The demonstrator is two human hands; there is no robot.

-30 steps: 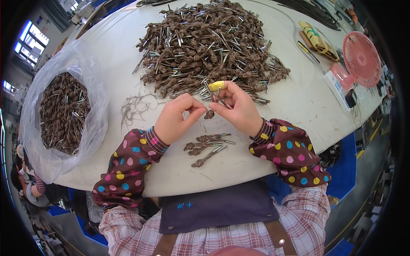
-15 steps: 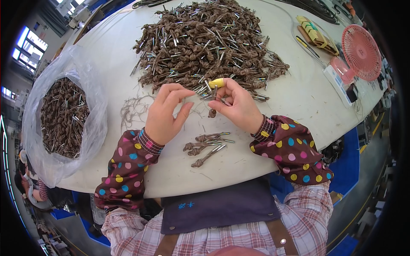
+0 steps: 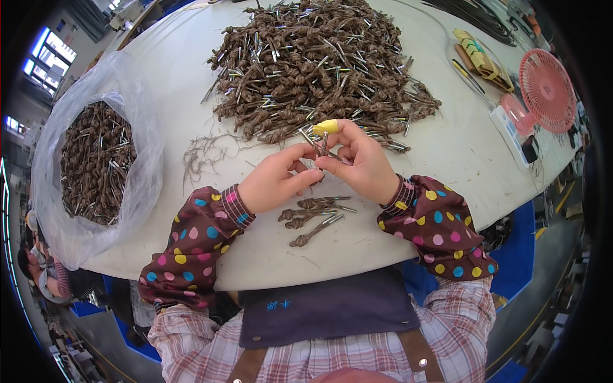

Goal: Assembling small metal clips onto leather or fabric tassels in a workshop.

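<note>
In front of me both hands meet over the white table. My right hand (image 3: 361, 163), with yellow tape around one fingertip, pinches a knotted brown cord with metal tips (image 3: 324, 143); its ends stick up between the fingers. My left hand (image 3: 281, 175) closes its thumb and fingertips on the lower part of this cord, and the knot is mostly hidden. Just below lie a few similar knotted cords (image 3: 299, 241), their metal ends pointing right. Beyond my hands spreads a large heap of such cords (image 3: 313, 70).
At the left stands a clear plastic bag (image 3: 145, 185) full of knotted cords (image 3: 96, 166). Loose thread scraps (image 3: 204, 156) lie between bag and heap. Toward the right are a pink fan (image 3: 546, 89), a white power strip (image 3: 509, 135) and a yellow-wrapped bundle (image 3: 482, 60).
My left hand has moved right and now touches the cord in my right hand; before, it hovered apart with its fingers loosely spread. My right hand keeps its pinch.
</note>
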